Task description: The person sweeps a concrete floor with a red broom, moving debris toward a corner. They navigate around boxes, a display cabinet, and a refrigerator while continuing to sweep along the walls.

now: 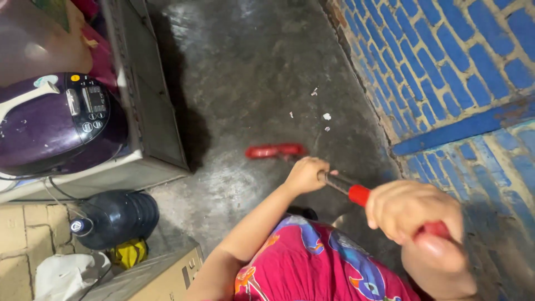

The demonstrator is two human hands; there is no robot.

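I hold a long-handled sweeper with both hands. Its red head (275,150) rests on the grey concrete floor (251,72). My left hand (305,174) is closed around the dark metal shaft (336,181), lower down towards the head. Close to the camera, my right hand (415,220) grips the red upper end of the handle (359,195). Small white scraps of litter (326,116) lie on the floor a little beyond the head. My pink patterned top (312,262) fills the bottom of the view.
A purple electric cooker (53,122) sits on a grey cabinet (150,111) at the left. Below it are a dark water jug (120,217), a yellow object (129,252), a white bag (64,276) and a cardboard box (161,276). A blue brick wall (446,72) bounds the right side.
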